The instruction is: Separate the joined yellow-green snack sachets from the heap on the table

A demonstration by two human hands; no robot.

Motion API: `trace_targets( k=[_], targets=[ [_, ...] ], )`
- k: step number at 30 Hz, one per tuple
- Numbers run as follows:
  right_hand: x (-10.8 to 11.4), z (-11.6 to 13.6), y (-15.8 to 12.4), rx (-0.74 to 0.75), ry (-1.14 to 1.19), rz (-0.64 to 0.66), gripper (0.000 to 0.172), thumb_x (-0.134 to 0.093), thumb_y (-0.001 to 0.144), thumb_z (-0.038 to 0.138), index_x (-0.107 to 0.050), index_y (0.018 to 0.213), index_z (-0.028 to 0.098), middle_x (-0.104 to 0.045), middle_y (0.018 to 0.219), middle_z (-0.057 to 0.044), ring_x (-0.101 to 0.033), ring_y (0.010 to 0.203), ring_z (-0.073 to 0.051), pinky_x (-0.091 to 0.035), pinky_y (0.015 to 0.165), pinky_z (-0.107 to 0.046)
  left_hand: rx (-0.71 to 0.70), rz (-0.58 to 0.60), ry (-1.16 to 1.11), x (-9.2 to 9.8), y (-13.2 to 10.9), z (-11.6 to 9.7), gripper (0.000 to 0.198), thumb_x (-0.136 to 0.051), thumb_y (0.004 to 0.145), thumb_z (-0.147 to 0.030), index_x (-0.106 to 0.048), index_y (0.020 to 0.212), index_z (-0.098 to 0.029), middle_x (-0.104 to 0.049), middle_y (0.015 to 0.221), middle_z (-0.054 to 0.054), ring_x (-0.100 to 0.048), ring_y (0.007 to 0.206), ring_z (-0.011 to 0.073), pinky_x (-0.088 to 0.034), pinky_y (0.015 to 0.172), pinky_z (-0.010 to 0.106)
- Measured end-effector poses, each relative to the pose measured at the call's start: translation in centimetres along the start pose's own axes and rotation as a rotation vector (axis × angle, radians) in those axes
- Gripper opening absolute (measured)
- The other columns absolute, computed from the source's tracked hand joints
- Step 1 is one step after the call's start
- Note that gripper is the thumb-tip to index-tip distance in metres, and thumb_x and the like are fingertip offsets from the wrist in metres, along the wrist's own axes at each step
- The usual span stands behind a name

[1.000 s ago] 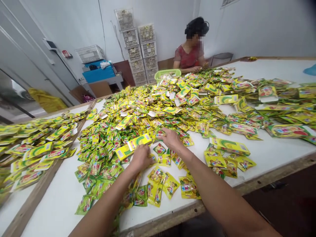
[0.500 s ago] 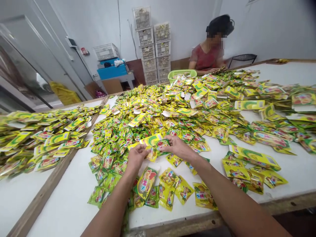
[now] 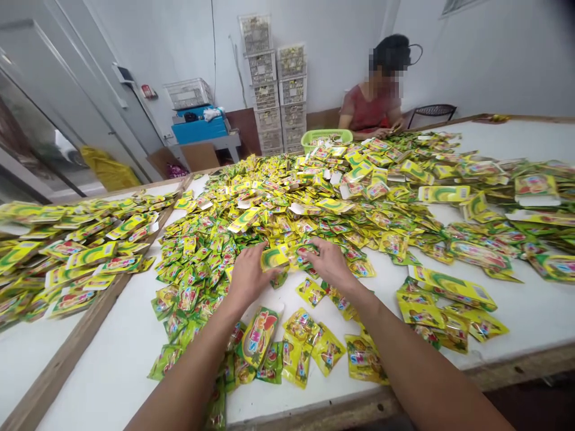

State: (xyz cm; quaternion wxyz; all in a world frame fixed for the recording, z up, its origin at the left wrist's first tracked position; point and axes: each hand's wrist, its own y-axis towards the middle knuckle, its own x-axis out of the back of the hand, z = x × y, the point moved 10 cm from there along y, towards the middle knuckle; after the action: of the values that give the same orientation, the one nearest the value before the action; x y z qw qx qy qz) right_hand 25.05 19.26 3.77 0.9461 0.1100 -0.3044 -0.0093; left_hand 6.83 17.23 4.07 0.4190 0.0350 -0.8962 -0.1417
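Note:
In the head view, my left hand point(image 3: 249, 272) grips a flat yellow and green carton point(image 3: 275, 257), its fingers behind the carton and the thumb below. My right hand point(image 3: 331, 263) pinches a small candy sachet point(image 3: 300, 256) at the carton's right end. Whether part of the sachet is inside the carton, I cannot tell. Between my forearms lies a green and yellow carton point(image 3: 259, 336) with a fruit picture, on top of several sachets. Yellow sachets point(image 3: 296, 358) rest beside it on the white tabletop point(image 3: 321, 392).
A big heap of sachets and cartons point(image 3: 287, 197) covers the table's middle. Past a wooden strip point(image 3: 85, 326) on the left lies a pile of cartons point(image 3: 90, 257). A green basket point(image 3: 327, 139) stands at the far edge, near a person in red point(image 3: 371, 111). Crates point(image 3: 269, 96) are stacked behind.
The carton has turned and shifted in my left hand, which now wraps farther round it. My right hand has moved slightly right with the sachet. The whole view has shifted a little.

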Motion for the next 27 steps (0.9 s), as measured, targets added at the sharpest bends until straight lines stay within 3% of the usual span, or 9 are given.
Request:
trace_targets(
  k=[2, 4, 7, 11, 14, 16, 19, 23, 27],
  targets=[
    [1.8, -1.0, 0.3, -0.060, -0.072, -0.121, 0.026, -0.057, 0.071, 0.037, -0.041, 0.058, 0.021, -0.034, 0.045, 0.006, -0.033, 0.048, -0.012, -0.022, 0.049, -0.024, -0.108, 0.134, 0.291, -1.7, 0.7, -1.0, 0.073, -0.077, 0.055, -0.028, -0.050, 0.122, -0.018, -0.056, 0.124, 0.015, -0.045, 0.117, 0.0342, -0.035, 0.094, 0.042],
    [2.6, -1.4, 0.4, -0.087, -0.078, -0.164, 0.029, -0.056, 0.071, 0.036, -0.036, 0.056, 0.022, -0.029, 0.044, 0.007, -0.029, 0.046, -0.012, -0.020, 0.049, -0.025, -0.093, 0.235, 0.414, -2.7, 1.0, -0.5, 0.069, -0.071, 0.061, -0.022, -0.046, 0.125, -0.016, -0.059, 0.119, 0.017, -0.052, 0.109, 0.0334, -0.039, 0.086, 0.039],
    [2.9, -1.2, 0.5, -0.081, -0.012, -0.181, 0.035, -0.054, 0.072, 0.039, -0.029, 0.056, 0.022, -0.024, 0.045, 0.007, -0.025, 0.046, -0.011, -0.019, 0.048, -0.025, 0.006, 0.189, 0.404, -1.3, 1.2, 0.6, 0.049, -0.052, 0.074, -0.016, -0.046, 0.123, -0.016, -0.068, 0.098, 0.013, -0.062, 0.086, 0.0276, -0.041, 0.071, 0.033],
    [2.9, 0.5, 0.3, 0.019, 0.109, -0.166, 0.040, -0.053, 0.072, 0.047, -0.026, 0.056, 0.022, -0.024, 0.051, 0.007, -0.025, 0.051, -0.011, -0.021, 0.049, -0.024, 0.095, 0.148, 0.028, -0.2, -0.3, 2.1, 0.035, -0.051, 0.074, -0.021, -0.057, 0.108, -0.020, -0.067, 0.068, 0.001, -0.059, 0.061, 0.0188, -0.038, 0.057, 0.025],
    [3.1, 0.9, 0.3, 0.048, 0.183, -0.163, 0.041, -0.054, 0.072, 0.048, -0.027, 0.056, 0.022, -0.026, 0.054, 0.006, -0.027, 0.053, -0.011, -0.022, 0.051, -0.024, 0.217, 0.147, -0.405, -0.9, -2.1, 3.7, 0.030, -0.060, 0.069, -0.032, -0.061, 0.096, -0.017, -0.067, 0.070, 0.002, -0.060, 0.060, 0.0177, -0.042, 0.054, 0.025],
    [3.2, 0.4, 0.3, 0.029, 0.202, -0.171, 0.040, -0.056, 0.070, 0.048, -0.031, 0.056, 0.021, -0.028, 0.055, 0.006, -0.028, 0.054, -0.011, -0.022, 0.051, -0.024, 0.303, 0.100, -0.551, -0.8, -3.1, 4.5, 0.031, -0.064, 0.064, -0.032, -0.061, 0.091, -0.015, -0.069, 0.075, 0.004, -0.061, 0.065, 0.0189, -0.045, 0.057, 0.026],
    [1.8, 0.0, 0.6, 0.027, 0.282, -0.034, 0.037, -0.061, 0.067, 0.049, -0.039, 0.058, 0.020, -0.030, 0.055, 0.006, -0.030, 0.053, -0.010, -0.024, 0.051, -0.023, 0.387, 0.048, -0.641, 0.8, -3.5, 4.1, 0.034, -0.067, 0.059, -0.028, -0.061, 0.089, -0.014, -0.069, 0.077, 0.004, -0.062, 0.067, 0.0193, -0.046, 0.059, 0.027],
    [-2.4, 1.5, -0.3, 0.091, 0.461, 0.335, 0.033, -0.064, 0.065, 0.049, -0.054, 0.070, 0.018, -0.044, 0.058, 0.005, -0.040, 0.055, -0.011, -0.031, 0.053, -0.023, 0.339, 0.077, -0.774, 3.5, -2.0, 1.8, 0.046, -0.071, 0.056, -0.022, -0.059, 0.100, -0.017, -0.069, 0.084, 0.003, -0.063, 0.072, 0.0180, -0.047, 0.062, 0.026],
    [-4.9, 2.1, -1.5, 0.102, 0.446, 0.425, 0.028, -0.067, 0.064, 0.044, -0.061, 0.072, 0.018, -0.051, 0.060, 0.004, -0.046, 0.059, -0.013, -0.035, 0.057, -0.024, 0.412, 0.040, -0.879, 2.3, -1.7, 2.9, 0.040, -0.075, 0.058, -0.032, -0.060, 0.091, -0.016, -0.066, 0.064, 0.000, -0.060, 0.055, 0.0136, -0.045, 0.056, 0.025]
  ],
)
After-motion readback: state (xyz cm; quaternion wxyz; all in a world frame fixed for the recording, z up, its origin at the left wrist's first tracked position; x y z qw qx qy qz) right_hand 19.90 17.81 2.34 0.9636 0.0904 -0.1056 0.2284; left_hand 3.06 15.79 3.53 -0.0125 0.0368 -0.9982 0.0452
